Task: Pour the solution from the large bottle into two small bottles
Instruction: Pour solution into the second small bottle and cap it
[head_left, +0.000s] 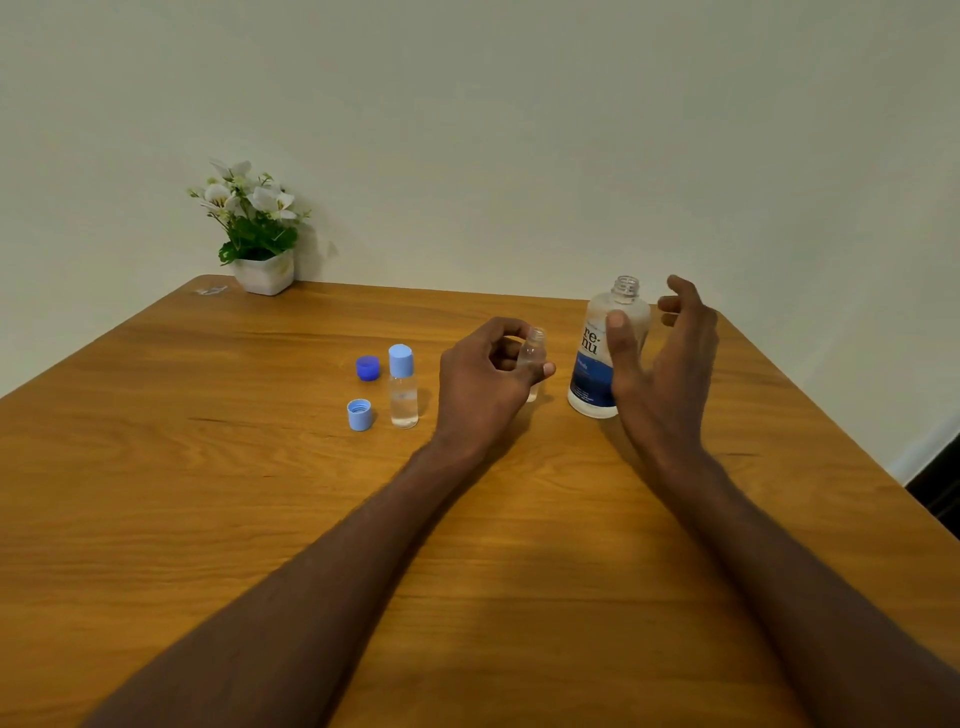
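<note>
The large bottle (597, 358), clear with a blue and white label and no cap, stands upright on the wooden table (260, 519). My right hand (660, 364) is spread around it, thumb in front and fingers behind, without a closed grip. My left hand (485, 379) grips a small uncapped clear bottle (534, 353), standing just left of the large one. A second small bottle (403, 387) with a light blue cap stands further left, holding clear liquid.
A dark blue cap (368, 368) and a light blue cap (359, 414) lie left of the capped small bottle. A potted white-flowered plant (257, 234) stands at the table's back left corner, against the wall.
</note>
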